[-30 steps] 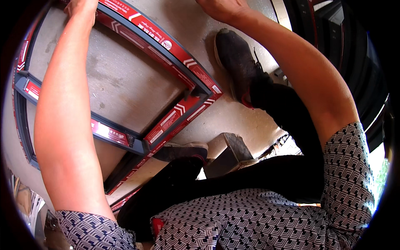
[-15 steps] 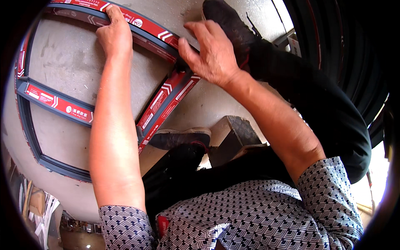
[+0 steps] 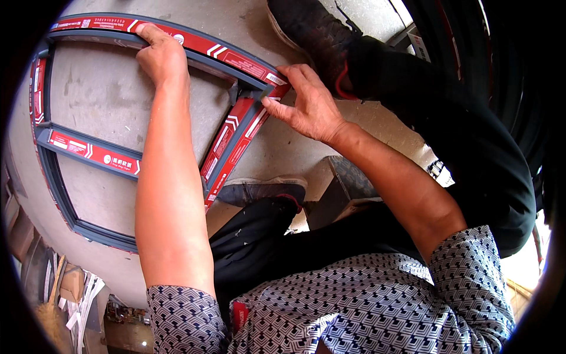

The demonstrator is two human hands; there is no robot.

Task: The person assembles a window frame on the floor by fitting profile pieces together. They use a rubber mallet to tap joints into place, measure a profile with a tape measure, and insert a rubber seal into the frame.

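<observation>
A grey window frame (image 3: 218, 66) with red printed film along its bars lies on the floor ahead of me, with a crossbar (image 3: 88, 151) on its left part. My left hand (image 3: 164, 58) is closed round the far bar, thumb on top and the other fingers hidden beneath. At the right corner, where the far bar meets the slanting side bar (image 3: 233, 141), my right hand (image 3: 311, 103) grips the joint. Its thumb rests by the inner side and its fingertips touch the outer edge.
My shoes (image 3: 309, 44) stand beside the frame, one past the right corner and one by the side bar. A dark block (image 3: 342, 189) sits between my legs. White strips (image 3: 85, 307) and other material lie at the lower left. Dark long profiles stand at the upper right.
My right hand, raised with fingers spread over the corner before, has come down onto it. The frame sits slightly lower in view, and my left hand keeps its hold on the far bar.
</observation>
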